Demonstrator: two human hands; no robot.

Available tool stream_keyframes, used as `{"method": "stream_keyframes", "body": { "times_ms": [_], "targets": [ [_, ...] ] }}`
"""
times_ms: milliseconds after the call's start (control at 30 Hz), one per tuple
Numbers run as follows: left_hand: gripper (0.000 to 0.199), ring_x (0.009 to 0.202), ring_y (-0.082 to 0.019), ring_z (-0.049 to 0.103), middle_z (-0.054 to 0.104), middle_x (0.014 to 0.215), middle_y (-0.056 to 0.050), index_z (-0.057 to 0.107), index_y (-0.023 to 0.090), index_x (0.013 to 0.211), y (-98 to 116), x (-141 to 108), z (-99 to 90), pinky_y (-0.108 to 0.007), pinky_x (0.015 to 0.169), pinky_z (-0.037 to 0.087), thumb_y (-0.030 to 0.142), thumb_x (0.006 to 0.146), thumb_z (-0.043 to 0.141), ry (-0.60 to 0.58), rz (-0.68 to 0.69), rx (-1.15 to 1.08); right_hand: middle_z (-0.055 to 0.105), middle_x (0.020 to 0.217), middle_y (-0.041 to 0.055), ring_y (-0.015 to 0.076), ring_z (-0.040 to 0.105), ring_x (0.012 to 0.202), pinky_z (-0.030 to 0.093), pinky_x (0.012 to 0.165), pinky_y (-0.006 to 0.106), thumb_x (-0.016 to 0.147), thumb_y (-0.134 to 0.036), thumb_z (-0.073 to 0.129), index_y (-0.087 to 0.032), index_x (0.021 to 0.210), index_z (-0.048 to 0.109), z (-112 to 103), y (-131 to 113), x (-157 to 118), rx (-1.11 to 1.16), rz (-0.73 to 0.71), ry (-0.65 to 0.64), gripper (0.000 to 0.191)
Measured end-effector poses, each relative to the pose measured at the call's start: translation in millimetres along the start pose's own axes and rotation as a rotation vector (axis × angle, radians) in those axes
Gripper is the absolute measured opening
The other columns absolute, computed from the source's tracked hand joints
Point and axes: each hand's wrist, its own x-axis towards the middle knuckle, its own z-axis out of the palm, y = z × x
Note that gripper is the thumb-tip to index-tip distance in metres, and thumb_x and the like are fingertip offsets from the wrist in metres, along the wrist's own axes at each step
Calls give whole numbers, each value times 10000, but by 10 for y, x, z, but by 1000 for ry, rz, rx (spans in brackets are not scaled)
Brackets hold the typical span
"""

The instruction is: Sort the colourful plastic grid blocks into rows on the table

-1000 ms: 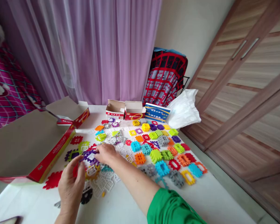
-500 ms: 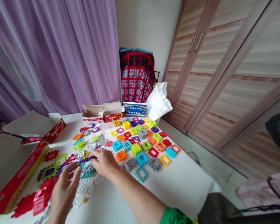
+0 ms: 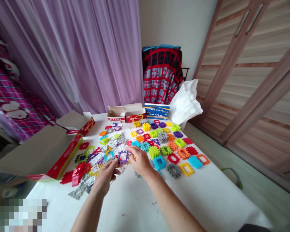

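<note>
A purple square frame piece (image 3: 123, 157) is held upright between my two hands, above the white-covered table. My left hand (image 3: 106, 174) pinches its left edge. The fingers of my right hand (image 3: 140, 161) close on its right edge. Behind and left of it lies a mixed pile of plastic pieces with white lattice pieces (image 3: 95, 168). To the right are rows of toothed pieces sorted in small stacks, among them a blue one (image 3: 159, 163), a lime one (image 3: 154, 151), a grey one (image 3: 174, 170) and a yellow one (image 3: 186, 169).
A large open red box (image 3: 65, 158) stands at the left. Two small open boxes (image 3: 135, 117), a blue box (image 3: 157, 111) and a white bag (image 3: 186, 102) line the back edge. A red long piece (image 3: 78, 174) lies near the big box.
The view has swung left, so the table appears further right. Both hands have come together, and the purple piece, edge-on before, now faces the camera.
</note>
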Motion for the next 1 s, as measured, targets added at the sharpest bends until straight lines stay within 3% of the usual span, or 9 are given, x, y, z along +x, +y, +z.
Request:
{"method": "stream_keyframes", "body": {
  "times_ms": [200, 433, 633, 733, 800, 933, 1000],
  "targets": [
    [543, 502, -85, 543, 683, 728, -25, 642, 171, 731, -24, -47, 109, -188, 420, 283, 650, 506, 765, -2, 46, 31, 612, 1311, 97, 240, 558, 1212, 444, 1054, 391, 747, -150, 588, -195, 1311, 572, -273, -58, -135, -98, -2, -198, 566],
    [483, 577, -123, 592, 708, 798, -57, 648, 178, 757, -116, -142, 146, -208, 451, 341, 657, 703, 628, -173, 143, 237, 638, 1198, 81, 241, 573, 1127, 449, 983, 376, 769, -271, 667, -232, 1184, 641, -498, -240, -171, -278, 91, -321, 418],
    [517, 554, -127, 600, 713, 768, -64, 647, 179, 730, -180, -301, 261, -207, 432, 358, 694, 690, 619, -318, 136, 304, 650, 1113, 67, 241, 598, 1049, 462, 900, 350, 730, -277, 671, -235, 1153, 634, -742, -272, -303, -330, 147, -465, 427],
    [547, 572, -144, 619, 723, 771, -79, 680, 180, 756, -196, -302, 272, -209, 422, 368, 714, 731, 563, -370, 141, 344, 652, 1143, 59, 237, 604, 1055, 463, 914, 350, 719, -274, 669, -242, 1163, 630, -922, -170, -436, -318, 192, -477, 447],
    [554, 578, -162, 632, 725, 758, -83, 693, 187, 787, -241, -234, 218, -229, 426, 398, 713, 761, 518, -270, 201, 373, 648, 1164, 69, 248, 598, 1076, 465, 926, 366, 718, -281, 663, -240, 1159, 630, -1097, -17, -521, -355, 242, -439, 445],
    [487, 593, -191, 663, 716, 681, -55, 695, 215, 798, -455, -52, 5, -296, 578, 524, 657, 803, 491, 79, 451, 498, 641, 1169, 86, 247, 603, 1072, 477, 921, 369, 743, -310, 634, -238, 1165, 623, -1612, 439, -675, -482, 350, -244, 428],
    [432, 634, -206, 690, 732, 692, -44, 696, 237, 809, -581, -4, -87, -301, 633, 538, 620, 816, 496, 142, 532, 602, 628, 1189, 87, 246, 613, 1052, 482, 908, 370, 750, -325, 626, -243, 1197, 610, -1912, 666, -763, -594, 411, -179, 455]
  ]
}}
